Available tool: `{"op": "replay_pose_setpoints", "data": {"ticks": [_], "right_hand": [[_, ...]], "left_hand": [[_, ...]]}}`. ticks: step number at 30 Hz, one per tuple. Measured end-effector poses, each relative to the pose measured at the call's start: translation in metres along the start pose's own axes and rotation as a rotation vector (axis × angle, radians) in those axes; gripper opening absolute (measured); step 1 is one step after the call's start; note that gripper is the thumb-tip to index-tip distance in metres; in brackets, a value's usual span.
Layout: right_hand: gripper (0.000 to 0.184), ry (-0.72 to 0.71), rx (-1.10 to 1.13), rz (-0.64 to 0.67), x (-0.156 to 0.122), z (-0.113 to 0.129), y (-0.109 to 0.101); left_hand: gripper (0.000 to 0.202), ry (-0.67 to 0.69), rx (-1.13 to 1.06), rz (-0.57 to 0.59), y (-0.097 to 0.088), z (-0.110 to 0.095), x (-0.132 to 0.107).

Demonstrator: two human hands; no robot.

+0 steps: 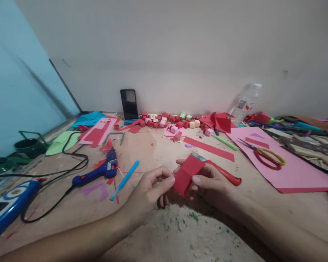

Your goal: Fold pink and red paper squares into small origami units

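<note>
Both hands meet low in the middle of the wooden table (pixel 153 149). My left hand (pixel 150 191) pinches the left edge of a folded red paper piece (pixel 186 174) with fingertips closed. My right hand (pixel 207 182) grips the same red paper from the right, thumb on its lower edge. A red-handled cutter (pixel 224 174) lies just behind my right hand, its metal blade tip near the paper's top.
A blue glue gun (pixel 101 170) with black cord and a blue pen (pixel 125 179) lie left. Red-handled scissors (pixel 268 155) rest on a pink sheet (pixel 297 171) right. Several small paper cubes (pixel 166 122), a phone (pixel 129 104) and a plastic bottle (pixel 244 102) stand by the wall.
</note>
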State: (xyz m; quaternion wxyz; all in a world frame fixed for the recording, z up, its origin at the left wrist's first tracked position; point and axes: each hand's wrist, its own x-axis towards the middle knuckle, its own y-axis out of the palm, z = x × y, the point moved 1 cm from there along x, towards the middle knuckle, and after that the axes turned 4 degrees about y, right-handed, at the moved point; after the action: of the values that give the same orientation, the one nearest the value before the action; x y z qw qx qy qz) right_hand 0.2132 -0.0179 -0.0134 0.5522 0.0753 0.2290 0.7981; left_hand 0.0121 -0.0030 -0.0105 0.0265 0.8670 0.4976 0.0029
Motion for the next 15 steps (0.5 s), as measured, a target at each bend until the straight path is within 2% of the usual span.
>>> {"op": "replay_pose_setpoints", "data": {"ticks": [5,7,10,15], "right_hand": [[0.043,0.016,-0.160,-0.038,-0.001,0.002,0.000],[0.038,0.034,-0.270,-0.021,-0.003,0.007,0.005],[0.031,0.031,-0.384,0.035,-0.005,0.014,0.014],[0.025,0.042,-0.418,-0.019,-0.004,0.016,0.014]], "left_hand": [[0.034,0.144,0.129,-0.082,0.004,-0.009,-0.007],[0.039,0.156,0.195,-0.081,0.006,-0.011,-0.010],[0.036,0.158,0.271,-0.076,0.009,-0.014,-0.012],[0.025,0.144,0.166,-0.028,0.010,-0.014,-0.012]]}}
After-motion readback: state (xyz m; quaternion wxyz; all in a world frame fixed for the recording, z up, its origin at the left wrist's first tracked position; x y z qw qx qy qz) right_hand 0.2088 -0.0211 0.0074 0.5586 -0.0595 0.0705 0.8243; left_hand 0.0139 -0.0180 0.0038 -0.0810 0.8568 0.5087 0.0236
